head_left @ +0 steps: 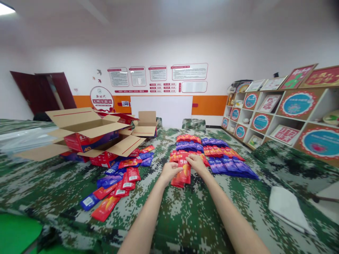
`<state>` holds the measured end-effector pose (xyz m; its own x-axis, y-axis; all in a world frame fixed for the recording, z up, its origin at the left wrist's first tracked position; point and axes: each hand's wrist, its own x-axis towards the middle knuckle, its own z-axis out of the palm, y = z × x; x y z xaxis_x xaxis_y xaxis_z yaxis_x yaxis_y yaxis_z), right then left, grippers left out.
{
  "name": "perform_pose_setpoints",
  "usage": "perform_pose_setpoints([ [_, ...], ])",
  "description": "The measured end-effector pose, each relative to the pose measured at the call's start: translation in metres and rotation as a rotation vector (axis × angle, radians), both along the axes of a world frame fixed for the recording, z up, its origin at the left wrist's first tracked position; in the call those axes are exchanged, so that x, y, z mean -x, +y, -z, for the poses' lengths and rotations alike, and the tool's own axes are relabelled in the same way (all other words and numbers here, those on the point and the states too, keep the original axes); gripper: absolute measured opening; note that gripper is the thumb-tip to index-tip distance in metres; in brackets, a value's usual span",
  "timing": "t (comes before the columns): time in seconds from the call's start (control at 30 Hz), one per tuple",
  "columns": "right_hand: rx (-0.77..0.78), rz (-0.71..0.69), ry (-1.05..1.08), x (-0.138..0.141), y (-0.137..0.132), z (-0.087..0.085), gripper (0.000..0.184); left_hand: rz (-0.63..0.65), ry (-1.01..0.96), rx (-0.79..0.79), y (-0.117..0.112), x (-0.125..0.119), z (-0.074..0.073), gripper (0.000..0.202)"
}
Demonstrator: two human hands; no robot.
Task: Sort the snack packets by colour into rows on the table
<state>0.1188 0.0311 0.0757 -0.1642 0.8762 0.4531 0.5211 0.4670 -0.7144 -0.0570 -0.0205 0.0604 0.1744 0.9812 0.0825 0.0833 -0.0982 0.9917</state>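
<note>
A red packet (185,172) with white lettering is held upright between my two hands, above the camouflage tablecloth (182,211). My left hand (170,173) pinches its left edge, fingers closed. At its upper right edge, my right hand (196,163) grips it between thumb and fingers. Part of another red packet (177,182) shows just under it. Beyond my hands lie rows of red packets (188,138) and purple packets (189,145). To the right are more overlapping rows, with purple packets (233,167) nearest and red packets (224,152) behind.
Loose red packets (106,208) and blue packets (88,202) lie piled on the left. Behind them stand open cardboard boxes (91,137) with flaps spread. A folded white cloth (287,208) rests at the right. Shelves (267,113) line the right wall; a green chair (18,229) is at lower left.
</note>
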Motion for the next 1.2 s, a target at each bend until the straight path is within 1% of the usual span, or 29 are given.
perform_pose_setpoints([
  [0.03,0.013,0.024,0.007,-0.007,0.001,0.004,0.031,0.005,0.035,-0.034,0.001,-0.001,0.0,0.035],
  [0.1,0.066,0.082,0.011,-0.02,0.001,0.015,0.031,0.014,0.162,-0.16,0.001,0.001,0.004,0.036],
  [0.2,0.175,0.145,-0.04,-0.032,-0.004,0.035,0.03,0.071,0.456,-0.394,-0.004,0.011,0.014,0.048],
  [0.23,0.193,0.169,-0.07,-0.034,-0.007,0.041,0.03,0.106,0.538,-0.442,-0.008,0.015,0.017,0.052],
  [0.3,0.193,0.213,-0.16,-0.032,-0.012,0.048,0.027,0.181,0.646,-0.482,-0.015,0.02,0.021,0.054],
  [0.37,0.17,0.263,-0.271,-0.027,-0.018,0.05,0.024,0.24,0.696,-0.502,-0.021,0.023,0.024,0.055],
  [0.43,0.152,0.309,-0.376,-0.023,-0.025,0.046,0.021,0.253,0.719,-0.519,-0.026,0.024,0.024,0.056],
  [0.5,0.115,0.335,-0.471,-0.019,-0.036,0.04,0.024,0.245,0.722,-0.537,-0.027,0.024,0.025,0.055],
  [0.53,0.076,0.318,-0.513,-0.018,-0.042,0.037,0.027,0.24,0.719,-0.544,-0.027,0.025,0.026,0.054],
  [0.6,-0.023,0.197,-0.581,-0.017,-0.058,0.032,0.036,0.23,0.705,-0.555,-0.025,0.026,0.028,0.051],
  [0.67,-0.059,0.02,-0.619,-0.015,-0.075,0.032,0.046,0.215,0.693,-0.553,-0.023,0.027,0.03,0.049],
  [0.7,-0.039,-0.047,-0.631,-0.014,-0.082,0.033,0.05,0.209,0.691,-0.548,-0.023,0.027,0.031,0.048],
  [0.73,0.0,-0.086,-0.639,-0.013,-0.088,0.035,0.053,0.205,0.69,-0.545,-0.022,0.028,0.032,0.048],
  [0.8,0.088,-0.088,-0.642,-0.009,-0.096,0.04,0.057,0.21,0.685,-0.547,-0.021,0.029,0.033,0.048],
  [0.9,0.155,-0.057,-0.637,0.0,-0.096,0.043,0.06,0.22,0.675,-0.558,-0.022,0.03,0.031,0.047],
  [1.0,0.189,-0.039,-0.628,0.012,-0.091,0.043,0.063,0.206,0.676,-0.55,-0.022,0.033,0.03,0.046],
  [1.2,0.264,-0.016,-0.584,0.041,-0.078,0.048,0.067,0.203,0.7,-0.522,-0.017,0.049,0.032,0.046],
])
